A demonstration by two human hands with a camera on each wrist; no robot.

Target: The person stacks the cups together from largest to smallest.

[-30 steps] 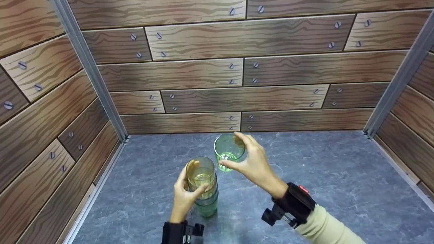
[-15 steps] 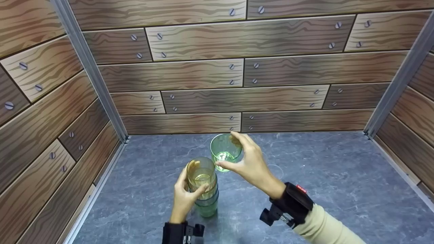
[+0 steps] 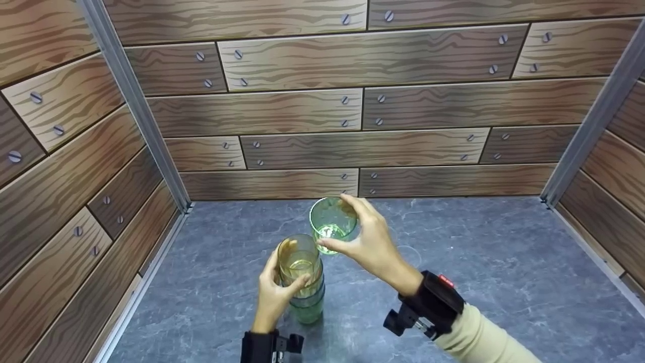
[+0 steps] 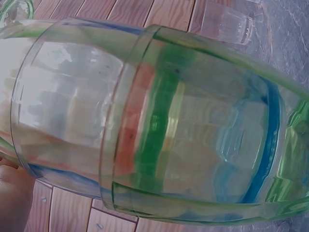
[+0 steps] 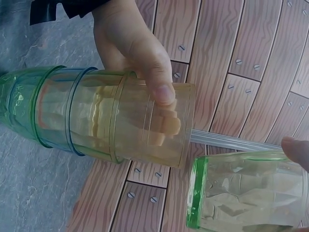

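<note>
A stack of nested tumblers (image 3: 308, 313) stands on the floor panel, green at the bottom, then a blue-rimmed one, with amber on top. My left hand (image 3: 272, 295) wraps round the top amber tumbler (image 3: 302, 267), thumb at the front, fingers behind. In the right wrist view that thumb (image 5: 161, 89) lies against the amber wall. My right hand (image 3: 372, 247) holds a green tumbler (image 3: 330, 227) by its sides, between thumb and fingers. It is just beyond and right of the stack's top, mouth up. The right wrist view shows its thick green base (image 5: 197, 193) level with the amber rim.
A clear glass (image 3: 407, 256), very faint, stands behind the right wrist; the left wrist view shows a clear glass (image 4: 227, 24) too. Wood-patterned walls (image 3: 302, 111) enclose the grey marbled surface (image 3: 211, 282) at the back and sides, with metal posts (image 3: 146, 116) in the corners.
My right hand has carried the green tumbler a little to the left, closer to the stack's top. The left hand and the stack have stayed in place.
</note>
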